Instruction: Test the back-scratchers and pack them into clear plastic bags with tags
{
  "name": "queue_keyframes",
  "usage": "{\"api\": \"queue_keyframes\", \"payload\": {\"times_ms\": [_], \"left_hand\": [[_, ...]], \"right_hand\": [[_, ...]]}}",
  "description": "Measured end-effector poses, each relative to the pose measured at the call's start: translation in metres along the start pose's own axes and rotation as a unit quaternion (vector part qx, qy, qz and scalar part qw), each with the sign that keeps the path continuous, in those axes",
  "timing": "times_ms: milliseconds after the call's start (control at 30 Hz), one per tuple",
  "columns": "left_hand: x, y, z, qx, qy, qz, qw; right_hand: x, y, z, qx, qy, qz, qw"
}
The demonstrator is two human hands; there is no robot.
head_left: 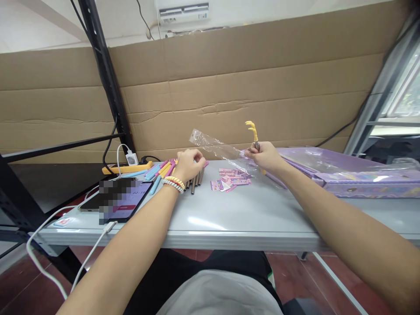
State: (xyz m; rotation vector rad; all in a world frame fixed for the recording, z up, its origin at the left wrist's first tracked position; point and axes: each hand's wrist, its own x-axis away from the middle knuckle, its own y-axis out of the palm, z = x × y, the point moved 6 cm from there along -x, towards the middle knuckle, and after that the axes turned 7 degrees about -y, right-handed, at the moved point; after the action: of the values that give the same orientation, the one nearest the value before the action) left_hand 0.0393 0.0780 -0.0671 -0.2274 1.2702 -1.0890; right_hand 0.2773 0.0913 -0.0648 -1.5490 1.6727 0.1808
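My right hand (264,156) is closed around the metal stem of a back scratcher, whose yellow claw-shaped head (252,129) sticks up above the fingers. A long clear plastic sleeve (218,148) stretches leftward from the same hand. Over a pile of back scratchers (164,168) with pink, blue and yellow handles, my left hand (190,164) has its fingers bent together. What the left fingertips grip, if anything, is hidden. Metal rods (193,188) of the pile poke out below that hand. Small pink-purple printed cards (231,180) lie loosely between the two hands.
At the left, a phone (139,197) and a cabled dark device (95,201) lie on the grey table (249,218). A purple box (367,183) with clear plastic on it occupies the right. Cardboard (229,96) stands behind, beside a black shelf post (105,65).
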Motion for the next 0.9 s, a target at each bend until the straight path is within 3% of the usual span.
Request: {"api": "queue_keyframes", "payload": {"times_ms": [100,200,333,467,633,767,900], "left_hand": [[0.006,0.021,0.006,0.005,0.019,-0.14,0.99],[0.012,0.033,0.013,0.077,0.022,-0.212,0.974],[0.011,0.035,0.022,0.249,0.011,-0.22,0.943],[0.006,0.036,0.019,0.366,-0.042,-0.21,0.905],[0.001,0.04,0.004,0.476,-0.122,-0.178,0.852],[0.0,0.04,-0.003,0.536,-0.165,-0.163,0.812],[0.003,0.044,-0.002,0.561,-0.21,-0.197,0.776]], "right_hand": [[0.002,0.007,-0.011,-0.048,-0.042,0.009,0.998],[0.003,0.01,-0.019,-0.084,-0.083,0.01,0.993],[0.006,0.018,-0.021,-0.092,-0.082,-0.007,0.992],[0.011,0.03,-0.025,-0.028,-0.097,-0.032,0.994],[0.019,0.043,-0.034,0.088,-0.133,-0.084,0.984],[0.022,0.049,-0.035,0.063,-0.142,-0.137,0.978],[0.02,0.049,-0.03,0.049,-0.141,-0.139,0.979]]}}
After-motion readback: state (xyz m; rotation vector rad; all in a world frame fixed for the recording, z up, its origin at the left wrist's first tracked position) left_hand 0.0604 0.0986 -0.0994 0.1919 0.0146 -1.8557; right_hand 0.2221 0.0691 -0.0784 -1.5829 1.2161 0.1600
